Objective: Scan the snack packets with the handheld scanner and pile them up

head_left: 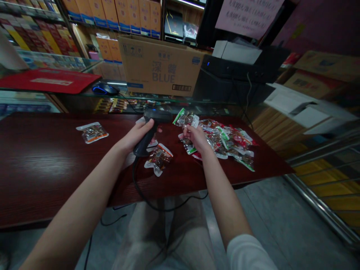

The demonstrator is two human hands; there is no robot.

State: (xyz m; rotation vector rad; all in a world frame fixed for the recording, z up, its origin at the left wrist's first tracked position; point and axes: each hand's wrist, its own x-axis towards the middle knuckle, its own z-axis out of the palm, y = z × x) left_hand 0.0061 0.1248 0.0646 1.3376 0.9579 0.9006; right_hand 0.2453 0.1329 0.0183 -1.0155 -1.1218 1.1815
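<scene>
My left hand (137, 135) is wrapped round the grip of a black barcode scanner (153, 122) whose cable (146, 195) hangs over the desk's front edge. My right hand (197, 137) pinches a green-edged snack packet (186, 120) held up in front of the scanner's head. Right of that hand lies a pile of several red and green snack packets (230, 144). An orange-edged packet (158, 158) lies just below the scanner, and a single packet (92, 132) lies apart at the left.
The dark red wooden desk (42, 165) runs left to right. Behind it stands a glass counter with a red mat (50, 80) and a blue mouse (104, 89). Further back are a "BLUE" cardboard box (161, 67), a black printer (236, 71) and shelves.
</scene>
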